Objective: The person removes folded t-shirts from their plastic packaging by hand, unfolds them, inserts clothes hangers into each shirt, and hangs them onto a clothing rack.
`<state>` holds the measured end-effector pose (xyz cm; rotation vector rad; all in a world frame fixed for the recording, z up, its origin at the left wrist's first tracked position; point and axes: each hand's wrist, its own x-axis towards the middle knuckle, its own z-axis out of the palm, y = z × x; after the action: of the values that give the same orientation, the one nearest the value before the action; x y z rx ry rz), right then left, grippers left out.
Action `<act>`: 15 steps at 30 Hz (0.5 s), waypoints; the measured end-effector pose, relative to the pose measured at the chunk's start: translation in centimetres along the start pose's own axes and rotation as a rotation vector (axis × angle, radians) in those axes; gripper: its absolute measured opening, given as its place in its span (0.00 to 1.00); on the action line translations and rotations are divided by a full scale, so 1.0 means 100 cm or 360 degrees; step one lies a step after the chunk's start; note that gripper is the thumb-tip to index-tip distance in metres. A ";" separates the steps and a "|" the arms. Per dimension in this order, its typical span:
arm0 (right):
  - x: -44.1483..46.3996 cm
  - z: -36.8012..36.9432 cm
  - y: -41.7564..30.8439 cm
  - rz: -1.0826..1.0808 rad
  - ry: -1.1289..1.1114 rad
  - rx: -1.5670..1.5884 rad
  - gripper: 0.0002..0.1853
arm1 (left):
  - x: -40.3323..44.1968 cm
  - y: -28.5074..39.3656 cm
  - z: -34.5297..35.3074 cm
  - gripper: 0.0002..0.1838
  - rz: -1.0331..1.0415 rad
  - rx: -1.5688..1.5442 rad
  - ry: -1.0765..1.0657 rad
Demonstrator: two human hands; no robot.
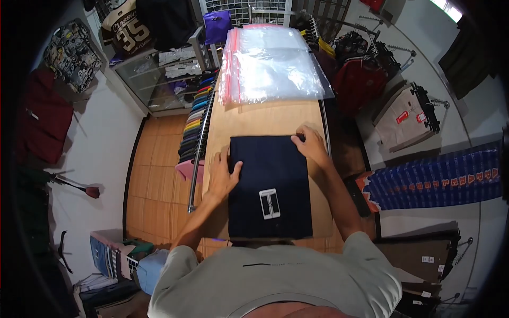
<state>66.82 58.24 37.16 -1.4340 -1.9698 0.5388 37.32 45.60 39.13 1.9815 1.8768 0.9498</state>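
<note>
A dark navy garment (268,164), folded into a flat rectangle, lies on the wooden tabletop (265,115). On its lower part is a white-framed label (269,204) with a dark centre. My left hand (224,175) rests at the garment's left edge, its thumb apart from the fingers and over the cloth. At the far right corner, my right hand (310,144) has its thumb and curled fingers on the fabric. How firmly that corner is gripped is partly hidden.
Clear plastic bags (275,63) with red edges are stacked at the table's far end. Hangers of colourful clothes (196,122) line the left side below the tabletop. A metal rail (201,153) runs along that edge. A blue patterned cloth (435,180) hangs at right.
</note>
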 end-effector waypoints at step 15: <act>-0.021 -0.010 -0.001 0.0187 0.0223 -0.0312 0.11 | -0.091 0.007 -0.047 0.41 -0.0148 -0.0293 -0.0270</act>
<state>67.86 56.14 37.41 -1.6690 -1.8772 0.2928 35.44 35.63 40.52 1.7922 1.7079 0.8654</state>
